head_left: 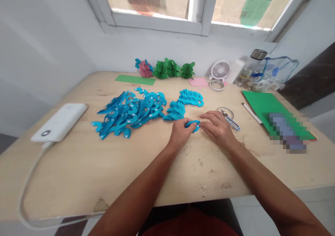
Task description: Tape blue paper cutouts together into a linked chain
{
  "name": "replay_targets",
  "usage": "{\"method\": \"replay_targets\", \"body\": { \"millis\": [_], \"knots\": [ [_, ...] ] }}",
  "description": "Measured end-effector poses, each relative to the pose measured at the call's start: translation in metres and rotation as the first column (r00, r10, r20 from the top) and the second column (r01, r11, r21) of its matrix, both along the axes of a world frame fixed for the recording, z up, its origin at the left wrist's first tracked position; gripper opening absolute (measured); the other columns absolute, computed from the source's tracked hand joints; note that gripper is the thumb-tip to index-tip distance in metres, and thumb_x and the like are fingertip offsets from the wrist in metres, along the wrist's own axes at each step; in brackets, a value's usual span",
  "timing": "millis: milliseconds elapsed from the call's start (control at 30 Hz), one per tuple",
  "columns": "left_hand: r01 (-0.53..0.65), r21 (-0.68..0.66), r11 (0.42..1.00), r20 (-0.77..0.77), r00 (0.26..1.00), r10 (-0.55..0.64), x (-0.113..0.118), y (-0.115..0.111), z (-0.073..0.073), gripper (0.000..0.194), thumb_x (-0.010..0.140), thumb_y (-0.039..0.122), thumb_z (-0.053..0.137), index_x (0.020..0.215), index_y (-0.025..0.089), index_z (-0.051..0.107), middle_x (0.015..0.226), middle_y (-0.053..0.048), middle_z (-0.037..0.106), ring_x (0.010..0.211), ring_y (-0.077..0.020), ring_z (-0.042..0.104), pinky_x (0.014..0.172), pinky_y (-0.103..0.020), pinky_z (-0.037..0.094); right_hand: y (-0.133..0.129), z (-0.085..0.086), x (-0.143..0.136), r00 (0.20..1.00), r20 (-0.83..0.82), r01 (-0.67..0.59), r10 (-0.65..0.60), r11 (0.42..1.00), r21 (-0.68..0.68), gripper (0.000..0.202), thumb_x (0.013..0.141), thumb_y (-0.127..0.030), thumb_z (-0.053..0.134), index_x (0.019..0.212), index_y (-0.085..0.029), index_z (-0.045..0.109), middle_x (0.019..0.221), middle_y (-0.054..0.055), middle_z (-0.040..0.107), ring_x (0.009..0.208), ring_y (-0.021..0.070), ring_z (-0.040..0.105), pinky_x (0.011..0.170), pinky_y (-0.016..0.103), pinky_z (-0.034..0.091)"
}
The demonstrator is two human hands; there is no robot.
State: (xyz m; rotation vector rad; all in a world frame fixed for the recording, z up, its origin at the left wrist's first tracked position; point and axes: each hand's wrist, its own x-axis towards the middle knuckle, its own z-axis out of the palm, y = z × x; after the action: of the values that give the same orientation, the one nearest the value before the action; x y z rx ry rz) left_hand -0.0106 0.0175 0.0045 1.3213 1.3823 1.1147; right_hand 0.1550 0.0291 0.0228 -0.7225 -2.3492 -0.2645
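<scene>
My left hand (pixel 180 133) is closed on a small curved blue paper cutout (pixel 194 126), its thumb lying across the top. At the cutout's right end, the bent fingers of my right hand (pixel 218 127) pinch near the edge, partly hiding the contact. Just beyond my left hand lies a folded bunch of blue paper cutouts (pixel 175 110). Another fanned blue stack (pixel 190 97) sits farther back. To the left spreads a large heap of blue cutouts (pixel 133 110), many bearing small white squares.
Behind stand green paper figures (pixel 171 68) and a pink-and-blue one (pixel 145 68). A small fan (pixel 220 70), tape roll (pixel 216 85) and bottle (pixel 252 67) are at back right. Scissors (pixel 230 120), a pen (pixel 251 113) and green sheets (pixel 272 107) lie right; a power bank (pixel 62 121) left.
</scene>
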Motion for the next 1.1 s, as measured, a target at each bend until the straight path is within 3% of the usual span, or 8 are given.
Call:
{"method": "replay_targets", "body": {
  "millis": [233, 400, 567, 733, 1100],
  "knots": [
    [0.022, -0.003, 1.0, 0.008, 1.0, -0.022, 0.001, -0.001, 0.002, 0.015, 0.067, 0.025, 0.055, 0.065, 0.014, 0.064, 0.057, 0.001, 0.059, 0.057, -0.0109, 0.05, 0.053, -0.021, 0.038, 0.001, -0.005, -0.001, 1.0, 0.03, 0.005, -0.004, 1.0, -0.013, 0.012, 0.085, -0.014, 0.051, 0.088, -0.02, 0.06, 0.105, 0.008, 0.064, 0.1, 0.0222, 0.054, 0.078, 0.038, 0.044],
    [0.023, 0.024, 0.999, -0.006, 1.0, -0.023, 0.002, -0.002, 0.003, 0.014, 0.067, 0.024, 0.056, 0.064, 0.014, 0.065, 0.057, 0.001, 0.059, 0.056, -0.0104, 0.049, 0.053, -0.02, 0.037, 0.0, -0.005, -0.003, 0.998, 0.054, 0.019, -0.013, 0.994, -0.112, 0.013, 0.087, -0.014, 0.045, 0.085, -0.019, 0.057, 0.108, 0.009, 0.062, 0.105, 0.023, 0.051, 0.082, 0.039, 0.043],
    [0.023, 0.058, 0.998, -0.029, 0.999, -0.022, 0.002, -0.002, 0.0, 0.015, 0.069, 0.025, 0.056, 0.062, 0.014, 0.064, 0.055, 0.002, 0.057, 0.055, -0.0105, 0.049, 0.052, -0.021, 0.036, 0.002, -0.01, -0.003, 0.993, -0.112, -0.007, -0.025, 0.962, -0.273, 0.01, 0.086, -0.016, 0.045, 0.085, -0.019, 0.054, 0.105, 0.011, 0.06, 0.101, 0.0223, 0.052, 0.083, 0.041, 0.044],
    [0.008, 0.067, 0.998, -0.053, 0.999, -0.004, 0.003, -0.003, -0.003, 0.016, 0.071, 0.026, 0.055, 0.064, 0.015, 0.063, 0.057, 0.001, 0.059, 0.055, -0.011, 0.051, 0.054, -0.021, 0.037, 0.009, -0.018, 0.0, 0.945, -0.296, 0.011, -0.141, 0.916, -0.402, 0.005, 0.085, -0.019, 0.049, 0.082, -0.02, 0.053, 0.095, 0.008, 0.062, 0.09, 0.0204, 0.057, 0.08, 0.039, 0.045],
    [-0.104, -0.099, 0.99, 0.116, 0.986, 0.116, 0.008, -0.008, 0.003, 0.009, 0.067, 0.022, 0.057, 0.066, 0.014, 0.062, 0.044, 0.005, 0.05, 0.04, -0.0082, 0.044, 0.043, -0.02, 0.035, -0.002, -0.009, -0.009, 0.964, -0.237, 0.089, -0.12, 0.987, -0.138, 0.01, 0.08, -0.013, 0.054, 0.08, -0.02, 0.06, 0.088, 0.008, 0.064, 0.086, 0.0218, 0.057, 0.075, 0.04, 0.046]
  ]
}}
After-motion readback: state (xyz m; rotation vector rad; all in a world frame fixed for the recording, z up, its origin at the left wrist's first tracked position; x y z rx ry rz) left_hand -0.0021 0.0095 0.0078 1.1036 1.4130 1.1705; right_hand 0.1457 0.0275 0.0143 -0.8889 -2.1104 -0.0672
